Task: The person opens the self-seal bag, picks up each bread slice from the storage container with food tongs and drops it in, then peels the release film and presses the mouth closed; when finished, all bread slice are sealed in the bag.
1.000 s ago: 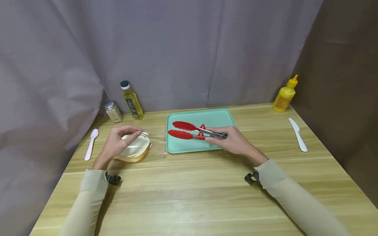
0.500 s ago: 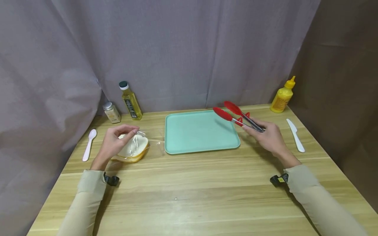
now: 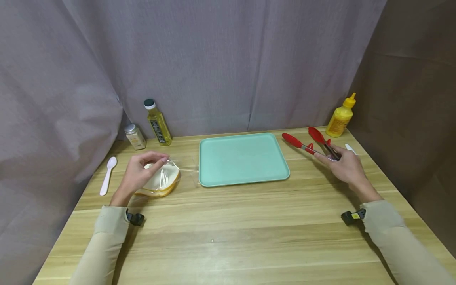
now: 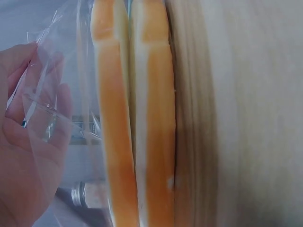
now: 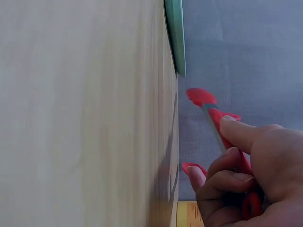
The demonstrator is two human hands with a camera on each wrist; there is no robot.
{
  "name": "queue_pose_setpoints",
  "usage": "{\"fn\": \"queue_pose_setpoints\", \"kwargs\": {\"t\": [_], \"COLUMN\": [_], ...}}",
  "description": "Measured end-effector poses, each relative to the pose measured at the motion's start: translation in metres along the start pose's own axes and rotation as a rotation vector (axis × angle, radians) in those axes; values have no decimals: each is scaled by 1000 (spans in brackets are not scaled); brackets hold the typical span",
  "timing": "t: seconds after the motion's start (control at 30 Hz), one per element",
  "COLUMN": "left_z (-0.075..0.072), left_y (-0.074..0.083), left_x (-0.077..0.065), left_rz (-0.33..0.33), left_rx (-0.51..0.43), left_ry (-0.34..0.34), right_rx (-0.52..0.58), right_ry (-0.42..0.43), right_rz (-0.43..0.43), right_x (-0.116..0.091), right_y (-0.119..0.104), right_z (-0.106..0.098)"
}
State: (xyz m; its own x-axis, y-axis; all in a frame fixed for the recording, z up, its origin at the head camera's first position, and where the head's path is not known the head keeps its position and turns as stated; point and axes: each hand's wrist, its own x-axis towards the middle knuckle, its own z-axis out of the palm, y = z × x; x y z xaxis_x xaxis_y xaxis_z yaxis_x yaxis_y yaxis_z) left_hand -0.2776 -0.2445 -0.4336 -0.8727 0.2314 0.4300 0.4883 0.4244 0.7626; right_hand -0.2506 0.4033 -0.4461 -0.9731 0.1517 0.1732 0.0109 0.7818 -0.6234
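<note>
At the left, my left hand point(image 3: 143, 172) pinches the edge of a clear plastic bag point(image 3: 187, 176) between thumb and fingers. Inside the bag lie two stacked slices of bread point(image 3: 162, 179), and their orange-brown crusts point(image 4: 158, 123) fill the middle of the left wrist view. On the right, my right hand point(image 3: 347, 168) grips red-tipped metal tongs point(image 3: 307, 148) by the handle, with the tips spread apart and nothing between them. The tongs point away and to the left, beyond the right end of a mint-green tray point(image 3: 244, 160).
A white plastic spoon point(image 3: 107, 176) lies at the left. Behind the bread stand a seasoning jar point(image 3: 135, 136) and an oil bottle point(image 3: 158, 124). A yellow squeeze bottle point(image 3: 340, 120) stands at the back right, and a white knife point(image 3: 350, 149) is mostly hidden behind my right hand.
My right hand has carried the tongs rightward from over the tray to the table's right side, now covering most of the knife. The left hand keeps its pinch on the bag.
</note>
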Motion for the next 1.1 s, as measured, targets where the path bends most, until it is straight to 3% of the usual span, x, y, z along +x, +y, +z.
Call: {"fn": "queue_pose_setpoints", "kwargs": {"t": [0.2,0.4,0.63,0.77,0.87,1.0,1.1], "left_z": [0,0,3,4,3,1,2], "left_y": [-1,-2,-2,-3,-3,0,4], "left_x": [-2,-4,-1,-1,-1,0,7], "left_rz": [-11,-41,-37,-20,-27,-42,-11], "left_rx": [52,87,54,55,75,111,160], "left_ry": [-5,-33,-70,-69,-86,-111,-91], "right_rx": [-37,-196,-293,-300,-301,-244,-177], "right_ry": [-75,-155,-231,-181,-65,96,106], "right_rz": [4,16,75,81,74,-23,-119], "right_x": [3,8,11,7,3,3,6], "right_y": [3,-2,-4,-9,-21,-45,-68], "right_z": [-2,-5,-4,-1,2,6,11]}}
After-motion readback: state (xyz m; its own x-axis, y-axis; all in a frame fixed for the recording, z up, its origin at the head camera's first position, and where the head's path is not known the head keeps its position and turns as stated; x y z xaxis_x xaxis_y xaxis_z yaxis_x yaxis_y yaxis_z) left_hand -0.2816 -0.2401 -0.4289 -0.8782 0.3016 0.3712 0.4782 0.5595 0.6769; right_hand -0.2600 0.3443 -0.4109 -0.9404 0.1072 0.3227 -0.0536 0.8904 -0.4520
